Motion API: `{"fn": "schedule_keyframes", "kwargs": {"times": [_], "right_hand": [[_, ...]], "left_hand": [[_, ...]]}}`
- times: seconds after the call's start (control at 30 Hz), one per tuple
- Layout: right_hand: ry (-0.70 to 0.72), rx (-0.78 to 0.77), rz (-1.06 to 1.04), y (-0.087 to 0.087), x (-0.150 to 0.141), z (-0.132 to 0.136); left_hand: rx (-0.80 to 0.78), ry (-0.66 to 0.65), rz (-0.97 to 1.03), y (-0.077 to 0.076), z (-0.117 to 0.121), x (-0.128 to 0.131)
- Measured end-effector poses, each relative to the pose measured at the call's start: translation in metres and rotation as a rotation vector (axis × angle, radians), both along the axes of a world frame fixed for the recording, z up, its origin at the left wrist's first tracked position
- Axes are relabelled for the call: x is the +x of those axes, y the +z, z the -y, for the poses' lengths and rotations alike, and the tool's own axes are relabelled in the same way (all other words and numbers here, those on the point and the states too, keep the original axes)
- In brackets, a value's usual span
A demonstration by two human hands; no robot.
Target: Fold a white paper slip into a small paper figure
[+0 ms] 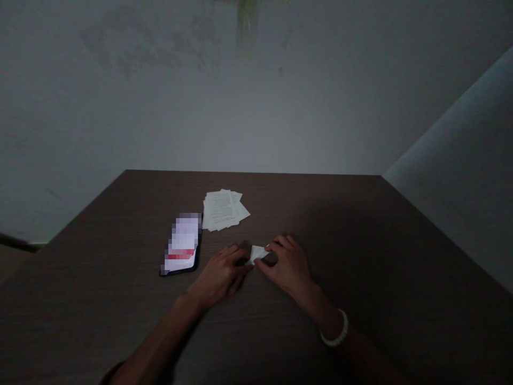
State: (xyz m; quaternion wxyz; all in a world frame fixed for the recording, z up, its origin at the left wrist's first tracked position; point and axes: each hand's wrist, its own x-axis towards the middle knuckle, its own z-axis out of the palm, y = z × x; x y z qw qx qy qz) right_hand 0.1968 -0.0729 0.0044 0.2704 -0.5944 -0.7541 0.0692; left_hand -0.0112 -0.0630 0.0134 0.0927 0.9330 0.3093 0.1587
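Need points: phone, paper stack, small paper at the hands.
Phone (183, 240): head view, middle of the lit screen.
Paper stack (222, 210): head view, middle of the top sheet.
Small paper (258, 253): head view, middle of its exposed face.

Dim overall | wall (256, 128) palest mid-frame | table (360, 240) shadowed at right | phone screen (184, 232) pixelated

the phone (183, 243) has a pixelated screen; right of it, the left hand (224, 270) and right hand (290, 264) partly hide a small paper (258, 253), and the paper stack (222, 210) has illegible print.
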Motion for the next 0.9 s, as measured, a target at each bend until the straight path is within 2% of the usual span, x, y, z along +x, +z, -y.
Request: {"fn": "schedule_keyframes", "kwargs": {"times": [0.7,0.9], "right_hand": [[-0.018,0.007,-0.033,-0.006,0.009,-0.005],[-0.082,0.04,-0.039,-0.012,0.02,-0.011]], "left_hand": [[-0.037,-0.003,0.045,0.003,0.001,0.0],[-0.009,-0.01,0.06,0.005,0.001,0.001]]}}
